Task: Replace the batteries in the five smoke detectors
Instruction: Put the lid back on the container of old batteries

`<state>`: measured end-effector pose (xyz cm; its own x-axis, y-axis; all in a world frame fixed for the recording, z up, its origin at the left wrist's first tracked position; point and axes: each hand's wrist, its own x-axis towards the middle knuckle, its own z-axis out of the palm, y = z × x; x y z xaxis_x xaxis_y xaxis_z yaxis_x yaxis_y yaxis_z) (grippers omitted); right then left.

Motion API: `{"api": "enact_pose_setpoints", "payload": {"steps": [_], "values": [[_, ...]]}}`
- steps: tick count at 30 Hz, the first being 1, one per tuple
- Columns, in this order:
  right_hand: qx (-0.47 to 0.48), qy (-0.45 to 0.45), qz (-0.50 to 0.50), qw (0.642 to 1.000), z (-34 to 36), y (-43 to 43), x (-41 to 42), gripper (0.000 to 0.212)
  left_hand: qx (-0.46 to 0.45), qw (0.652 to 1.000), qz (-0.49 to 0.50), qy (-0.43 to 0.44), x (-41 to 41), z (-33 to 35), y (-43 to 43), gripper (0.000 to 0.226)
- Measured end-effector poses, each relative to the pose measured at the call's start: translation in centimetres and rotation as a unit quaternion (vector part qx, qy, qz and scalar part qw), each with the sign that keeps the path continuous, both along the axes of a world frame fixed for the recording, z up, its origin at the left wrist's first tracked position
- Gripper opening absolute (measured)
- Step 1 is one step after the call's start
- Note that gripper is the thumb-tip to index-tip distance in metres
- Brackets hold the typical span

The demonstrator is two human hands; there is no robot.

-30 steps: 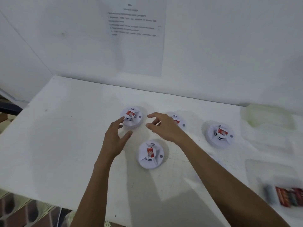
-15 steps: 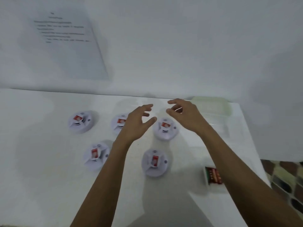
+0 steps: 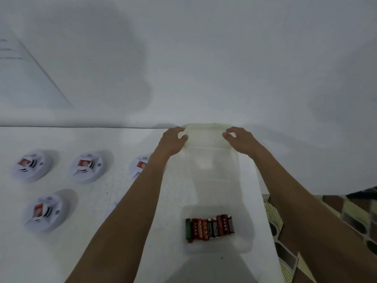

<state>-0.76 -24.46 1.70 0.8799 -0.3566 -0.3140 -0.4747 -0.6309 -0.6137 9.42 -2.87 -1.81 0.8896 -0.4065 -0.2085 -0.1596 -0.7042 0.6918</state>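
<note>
Several white smoke detectors with red labels lie on the white table: one at the far left, one beside it, one in front, and one half hidden by my left forearm. Mixed red, black and green batteries lie in a clear tray. My left hand and right hand are at the left and right ends of a translucent yellowish container by the wall. Their fingers are loosely curved, and whether they touch it is unclear.
Between the yellowish container and the battery tray stands another clear container. The table's right edge runs just past the tray, with patterned floor beyond. A printed sheet hangs on the wall at the left.
My view and both hands have swung right, away from the smoke detectors. The hands now flank the yellowish container at the back right, spread wider apart.
</note>
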Motion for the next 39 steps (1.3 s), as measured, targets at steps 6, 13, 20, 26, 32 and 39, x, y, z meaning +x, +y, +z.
{"api": "enact_pose_setpoints", "payload": {"steps": [6,13,20,26,32,39], "values": [[0.038,-0.008,0.011,0.999,-1.7,-0.4,0.0,0.048,0.048,0.998,-0.025,0.021,-0.2,-0.3,-1.7,0.049],[0.082,-0.048,-0.042,0.995,-1.9,0.0,0.0,0.042,0.005,0.999,0.0,0.042,-0.6,0.2,-1.6,0.052],[0.1,-0.127,-0.086,0.983,0.2,0.2,-0.1,0.033,-0.084,0.995,0.062,-0.003,-1.6,1.6,-1.9,0.05],[0.065,-0.169,-0.092,0.979,2.7,0.5,-1.0,0.033,-0.123,0.988,0.076,-0.055,-2.4,3.5,-1.6,0.044],[0.042,-0.192,-0.077,0.977,3.9,1.6,-4.5,0.033,-0.109,0.983,0.063,-0.134,-5.0,4.8,-0.3,0.044],[0.018,-0.188,-0.08,0.979,2.2,3.6,-9.1,0.034,-0.1,0.983,0.063,-0.138,-9.7,4.2,1.6,0.048]]}}
